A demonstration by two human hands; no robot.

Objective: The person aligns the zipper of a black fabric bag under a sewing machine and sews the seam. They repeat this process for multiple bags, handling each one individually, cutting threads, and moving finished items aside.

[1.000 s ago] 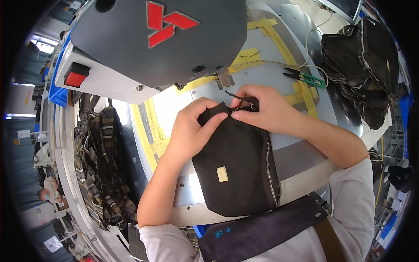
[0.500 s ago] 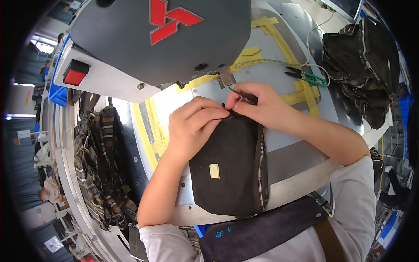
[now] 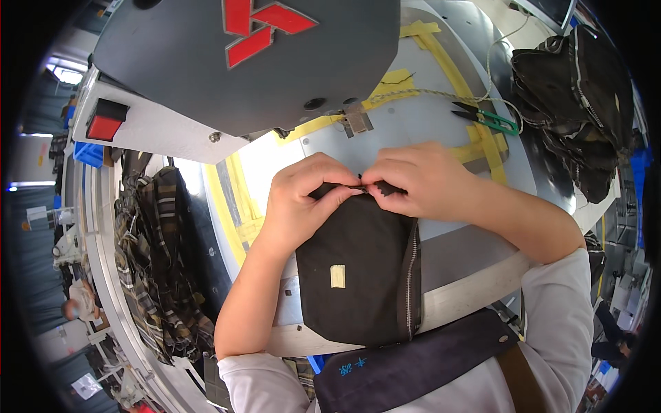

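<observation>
A black fabric pouch piece (image 3: 354, 275) with a cream tab and a zipper down its right side lies at the near edge of the machine's plate (image 3: 454, 206). My left hand (image 3: 303, 199) pinches its top edge between thumb and fingers. Close beside it, my right hand (image 3: 420, 182) grips the same edge, fingertips nearly meeting those of the left; the small folded end between them is partly hidden. Just beyond my hands is a small metal fitting (image 3: 357, 122) under the dark machine head (image 3: 261, 89). Green-handled thread snips (image 3: 499, 122) lie to the upper right.
A pile of black zippered fabric (image 3: 571, 103) sits at right, plaid fabric pieces (image 3: 155, 261) at left. A red switch (image 3: 103, 126) is on the white housing, a blue bin (image 3: 88, 153) behind it. A co-worker (image 3: 82, 299) is at far left, another person (image 3: 613, 337) at far right.
Both hands have shifted slightly nearer to me, staying pinched on the top edge. The loose zipper end that stood up earlier is now tucked down between my fingers.
</observation>
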